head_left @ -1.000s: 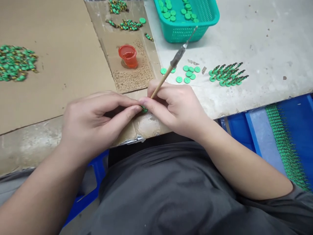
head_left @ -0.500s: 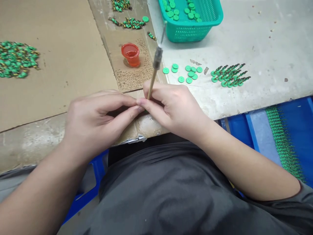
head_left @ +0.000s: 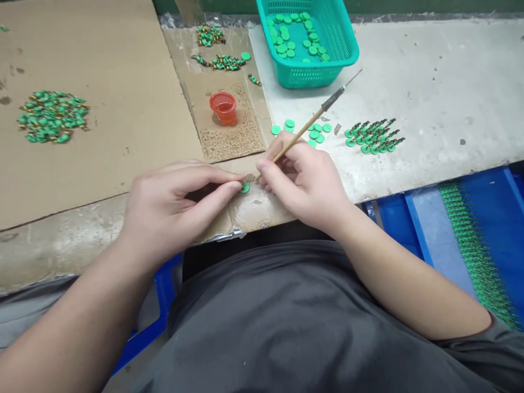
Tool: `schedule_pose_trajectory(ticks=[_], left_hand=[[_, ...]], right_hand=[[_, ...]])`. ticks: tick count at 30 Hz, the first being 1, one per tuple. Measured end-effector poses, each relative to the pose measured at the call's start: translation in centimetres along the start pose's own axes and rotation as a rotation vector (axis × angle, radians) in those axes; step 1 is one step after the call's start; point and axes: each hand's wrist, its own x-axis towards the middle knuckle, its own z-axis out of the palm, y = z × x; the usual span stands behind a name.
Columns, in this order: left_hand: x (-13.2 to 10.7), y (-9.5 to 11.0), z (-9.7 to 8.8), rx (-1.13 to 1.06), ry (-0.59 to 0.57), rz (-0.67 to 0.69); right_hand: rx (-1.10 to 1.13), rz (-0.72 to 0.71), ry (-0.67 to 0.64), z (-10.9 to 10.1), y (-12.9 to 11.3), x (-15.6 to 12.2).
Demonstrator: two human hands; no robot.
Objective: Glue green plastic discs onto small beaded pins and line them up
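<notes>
Between the thumb and index finger of my left hand (head_left: 172, 202) is a small green disc (head_left: 245, 188), low over the table's front edge. Part of it is hidden by the fingertips. My right hand (head_left: 313, 177) is closed round a thin wooden stick (head_left: 303, 129) with a dark wrapped end and a fine metal needle on it. The needle points up and to the right, while the stick's plain lower tip is just right of the disc. Several loose green discs (head_left: 289, 124) lie beyond my right hand. A red cup (head_left: 224, 109) of liquid stands beyond both hands.
A teal basket (head_left: 309, 76) holds more green discs. Discs with dark upright pieces (head_left: 372, 136) stand in rows at the right. Small green-and-gold pieces (head_left: 53, 117) are heaped on cardboard (head_left: 123, 65). Below the table's right edge, a blue tray (head_left: 487, 218) holds similar rows.
My right hand has drawn back slightly rightward from my left fingertips, and the stick has tipped over to the right. The green disc in my left fingers now shows. The view has shifted a little.
</notes>
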Motion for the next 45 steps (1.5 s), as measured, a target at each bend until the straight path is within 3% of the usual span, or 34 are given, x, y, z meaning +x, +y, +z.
schedule_pose_trajectory(ticks=[6,9,17,32,35,39,41,45], left_hand=[[-0.3,-0.1,0.1,0.035,0.018,0.029],[-0.2,-0.2,0.2,0.021,0.014,0.05],[-0.4,0.0,-0.1,0.022,0.019,0.055],[-0.5,-0.4,-0.2,0.056,-0.006,0.19],[-0.3,-0.5,-0.3,-0.009,-0.008,0.141],[-0.3,-0.4,-0.3,-0.078,0.009,-0.003],[-0.3,-0.3,-0.3,-0.122,0.012,-0.07],[-0.2,0.1,-1.0,-0.245,-0.013,-0.177]], right_hand=[[0.047,-0.244,-0.03,1.0,0.3,0.0],[0.071,-0.294,-0.023,1.4,0.5,0.4],[0.009,-0.306,-0.053,1.6,0.2,0.3],[-0.029,-0.274,-0.139,2.1,-0.1,0.3],[0.1,-0.202,-0.096,1.8,0.1,0.1],[0.345,0.079,0.133,0.4,0.0,-1.5],[0.372,0.16,0.145,-0.5,-0.1,-2.7],[0.177,0.024,0.069,-1.6,-0.1,-4.5]])
